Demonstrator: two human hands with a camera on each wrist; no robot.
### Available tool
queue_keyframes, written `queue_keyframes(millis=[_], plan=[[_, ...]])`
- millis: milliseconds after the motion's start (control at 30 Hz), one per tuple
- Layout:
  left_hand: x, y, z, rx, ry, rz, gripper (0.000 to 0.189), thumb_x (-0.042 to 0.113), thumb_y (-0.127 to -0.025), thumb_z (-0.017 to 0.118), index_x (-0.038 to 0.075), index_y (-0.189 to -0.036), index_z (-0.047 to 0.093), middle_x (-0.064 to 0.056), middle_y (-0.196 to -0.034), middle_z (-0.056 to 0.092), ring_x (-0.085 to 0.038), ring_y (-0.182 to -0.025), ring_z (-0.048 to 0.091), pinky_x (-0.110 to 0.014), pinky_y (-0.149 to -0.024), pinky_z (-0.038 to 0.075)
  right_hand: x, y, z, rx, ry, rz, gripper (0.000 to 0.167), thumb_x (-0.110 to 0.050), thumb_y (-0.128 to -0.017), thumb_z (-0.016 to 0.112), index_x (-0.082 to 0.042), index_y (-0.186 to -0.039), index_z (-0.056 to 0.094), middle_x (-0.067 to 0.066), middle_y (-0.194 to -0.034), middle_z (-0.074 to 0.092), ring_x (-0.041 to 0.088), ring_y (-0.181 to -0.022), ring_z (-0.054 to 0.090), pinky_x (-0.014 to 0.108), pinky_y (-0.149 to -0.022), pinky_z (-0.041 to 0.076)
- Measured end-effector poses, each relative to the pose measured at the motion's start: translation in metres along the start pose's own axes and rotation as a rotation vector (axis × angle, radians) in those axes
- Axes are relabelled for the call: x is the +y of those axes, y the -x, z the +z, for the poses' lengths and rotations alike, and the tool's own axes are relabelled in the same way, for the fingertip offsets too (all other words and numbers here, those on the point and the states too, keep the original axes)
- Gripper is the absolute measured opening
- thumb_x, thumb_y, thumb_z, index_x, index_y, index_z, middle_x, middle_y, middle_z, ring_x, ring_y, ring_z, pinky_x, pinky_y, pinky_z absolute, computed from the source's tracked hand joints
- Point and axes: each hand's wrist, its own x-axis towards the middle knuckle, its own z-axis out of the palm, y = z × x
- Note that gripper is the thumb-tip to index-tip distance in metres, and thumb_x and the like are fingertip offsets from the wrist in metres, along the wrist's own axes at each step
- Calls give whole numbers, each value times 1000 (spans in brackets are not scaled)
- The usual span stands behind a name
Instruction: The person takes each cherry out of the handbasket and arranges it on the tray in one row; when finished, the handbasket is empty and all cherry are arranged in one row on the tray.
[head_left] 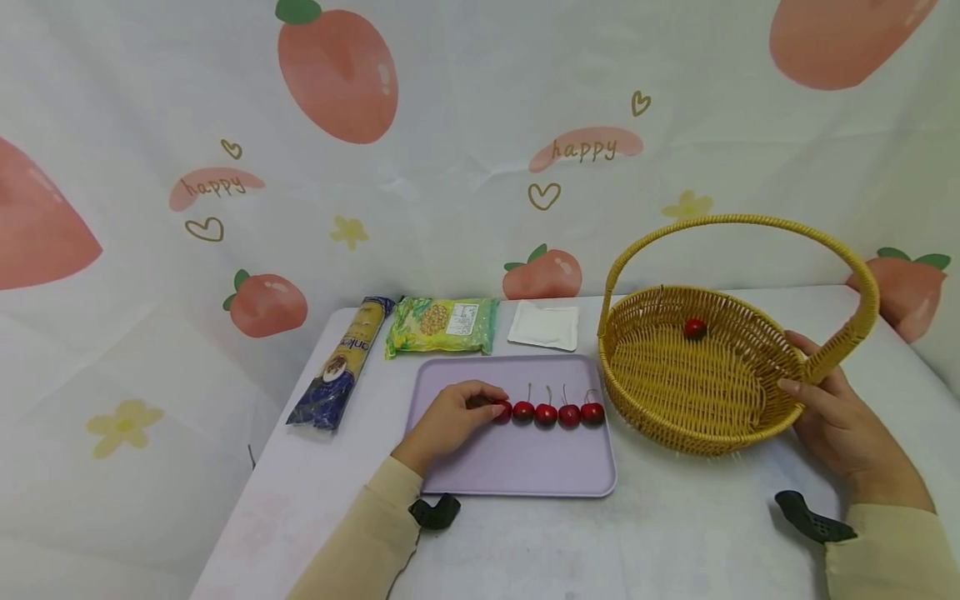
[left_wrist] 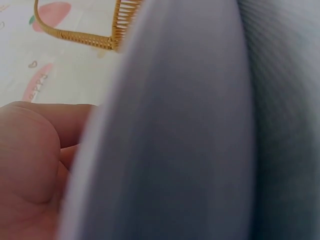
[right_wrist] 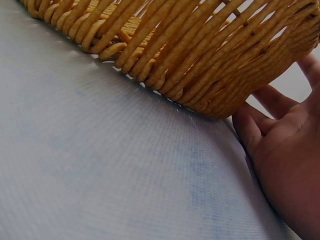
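In the head view a row of several dark red cherries [head_left: 546,416], most with stems up, lies across a lilac tray [head_left: 517,475]. My left hand [head_left: 450,421] pinches the leftmost cherry [head_left: 503,411] between thumb and fingers. To the right, a wicker basket [head_left: 660,429] with a tall arched handle holds a single cherry [head_left: 695,329]. With thumb over the rim and fingers outside, my right hand [head_left: 843,425] grips the basket's right side beside the handle's foot. The left wrist view is mostly blocked by the blurred tray edge [left_wrist: 175,125], so the fingertips are hidden there.
Behind the tray lie a green and yellow packet [head_left: 442,325] and a flat white packet [head_left: 543,325]. A long blue and yellow pack [head_left: 341,367] lies at the left. A fruit-printed cloth [head_left: 450,192] hangs behind the white table [head_left: 555,550].
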Motion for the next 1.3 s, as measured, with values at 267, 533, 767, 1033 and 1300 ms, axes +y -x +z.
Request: queue_keyframes(millis=[267,533,767,1033,1300], plan=[[0,0,-1,40,-9,6,17,16,-106,72,12,-121,80,3,-112,75,-19,-103,65,-41,-93,51,0,0,0,-1,-19,-1,71,5,-114,40,-30,-174,25,-10,-163,34,4,-139,41,23,-105,32],[-4,-4,-2,151,32,-2,25,28,-113,63,10,-116,80,0,-109,75,-19,-103,65,-39,-91,53,-2,-2,2,3,-7,3,70,4,-114,40,-30,-174,24,-9,-164,34,5,-140,40,24,-105,33],[6,-3,-4,218,175,-26,37,32,-117,54,5,-120,78,-7,-117,75,-27,-104,69,-45,-87,57,-2,-3,2,1,-14,4,71,3,-114,41,-31,-174,24,-10,-164,33,4,-140,40,23,-108,30],[28,3,-4,200,296,29,49,39,-119,47,1,-130,74,-8,-125,73,-30,-107,69,-44,-90,58,1,-1,3,6,-40,22,72,3,-114,41,-32,-174,23,-12,-164,32,4,-140,40,26,-116,19],[65,3,13,63,367,185,51,36,-120,41,-3,-139,67,-13,-133,70,-37,-113,67,-46,-89,59,0,0,0,-1,0,-5,69,5,-114,40,-30,-173,25,-8,-162,35,5,-138,44,23,-100,38]])
